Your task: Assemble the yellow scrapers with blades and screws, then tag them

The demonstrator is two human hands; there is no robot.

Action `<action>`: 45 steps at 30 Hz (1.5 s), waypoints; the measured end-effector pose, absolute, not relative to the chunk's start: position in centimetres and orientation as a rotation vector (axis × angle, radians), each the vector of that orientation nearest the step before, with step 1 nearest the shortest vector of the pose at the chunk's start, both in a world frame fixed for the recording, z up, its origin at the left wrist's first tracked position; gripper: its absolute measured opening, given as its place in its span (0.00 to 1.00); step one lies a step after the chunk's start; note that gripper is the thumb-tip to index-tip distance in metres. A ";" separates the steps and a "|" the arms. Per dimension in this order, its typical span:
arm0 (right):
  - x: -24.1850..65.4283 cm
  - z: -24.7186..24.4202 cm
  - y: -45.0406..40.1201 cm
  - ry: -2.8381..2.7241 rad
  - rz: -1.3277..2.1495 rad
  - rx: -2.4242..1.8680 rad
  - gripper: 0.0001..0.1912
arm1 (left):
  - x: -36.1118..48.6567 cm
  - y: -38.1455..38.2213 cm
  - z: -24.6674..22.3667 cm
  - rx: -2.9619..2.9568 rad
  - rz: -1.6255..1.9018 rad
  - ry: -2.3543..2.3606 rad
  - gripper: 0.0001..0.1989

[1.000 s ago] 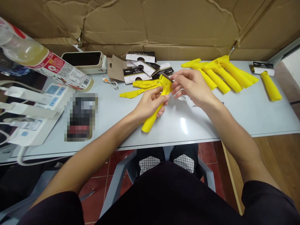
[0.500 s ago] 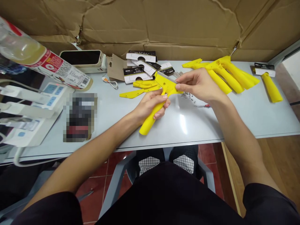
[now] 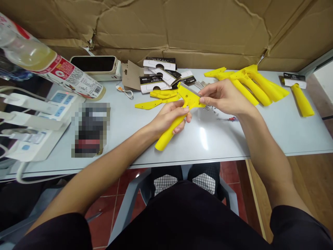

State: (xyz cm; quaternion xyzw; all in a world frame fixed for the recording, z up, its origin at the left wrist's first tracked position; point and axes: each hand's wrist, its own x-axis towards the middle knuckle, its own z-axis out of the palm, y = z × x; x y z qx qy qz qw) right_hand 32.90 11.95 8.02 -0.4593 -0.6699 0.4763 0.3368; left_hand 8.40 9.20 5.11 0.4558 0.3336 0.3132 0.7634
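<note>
Support comes from the left hand [image 3: 173,116], whose grip is closed round the upper handle of a T-shaped yellow plastic tool [image 3: 169,134], apparently raised over the pale glossy worktop [image 3: 223,146]. Its handle slants toward the person's body, turning the broad head outward, probably so that the straight edge, lined by a thin grey metal strip [image 3: 190,89], is open to the right hand [image 3: 221,97]. That hand's grip is pinched at the head's right corner; whether the fingertips press strip, plastic or both is too small to tell. One hand seems to steady, freeing the other for finer work. Small silvery metal fasteners [image 3: 212,109] lie beside the right hand and a slim red-handled screwdriver [image 3: 231,119] near its wrist, seemingly for short reach. Similar yellow plastic handles [image 3: 259,87] are heaped beyond the right forearm, likely to keep the middle uncluttered.
</note>
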 end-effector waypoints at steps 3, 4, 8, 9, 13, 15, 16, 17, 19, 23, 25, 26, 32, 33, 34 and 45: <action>32.9 8.1 12.0 -1.827 1.197 -1.193 0.09 | 8.3 9.3 4.8 0.992 0.687 0.689 0.18; 32.9 8.2 12.0 -1.845 1.189 -1.184 0.10 | 8.3 9.3 4.8 0.988 0.687 0.678 0.18; 33.2 8.3 12.1 -1.832 1.250 -1.128 0.13 | 8.3 9.3 4.9 0.977 0.667 0.662 0.22; 33.3 8.2 12.1 -1.813 1.274 -1.127 0.14 | 8.3 9.3 5.0 0.972 0.659 0.662 0.23; 33.6 8.0 12.3 -1.757 1.328 -1.165 0.16 | 8.3 9.3 5.1 0.944 0.649 0.659 0.26; 33.6 7.9 12.4 -1.771 1.315 -1.140 0.14 | 8.3 9.3 4.9 0.930 0.653 0.653 0.27; 33.5 7.8 12.4 -1.780 1.304 -1.121 0.13 | 8.3 9.3 4.8 0.925 0.659 0.647 0.27; 33.4 7.8 12.3 -1.786 1.292 -1.105 0.12 | 8.3 9.3 4.7 0.925 0.669 0.643 0.27; 33.0 7.8 12.2 -1.790 1.268 -1.092 0.11 | 8.3 9.3 4.5 0.937 0.695 0.645 0.25; 32.3 7.7 11.8 -1.808 1.123 -1.056 0.18 | 8.3 9.4 4.6 0.958 0.740 0.675 0.23; 32.2 7.7 11.7 -1.824 1.039 -1.037 0.20 | 8.2 9.4 4.7 0.953 0.752 0.671 0.22; 32.2 7.7 11.6 -1.830 1.013 -1.040 0.20 | 8.2 9.4 4.7 0.950 0.754 0.665 0.22; 32.5 7.7 11.9 -1.826 0.987 -1.086 0.17 | 8.5 9.2 4.5 0.996 0.730 0.677 0.24; 32.5 7.7 11.9 -1.834 0.985 -1.096 0.17 | 8.5 9.1 4.5 1.037 0.730 0.698 0.23; 32.5 7.8 11.9 -1.846 0.983 -1.106 0.16 | 8.6 9.0 4.5 1.101 0.733 0.727 0.22; 32.8 9.3 11.6 -1.509 1.384 -1.189 0.26 | 7.5 7.7 5.1 2.381 0.874 1.294 0.23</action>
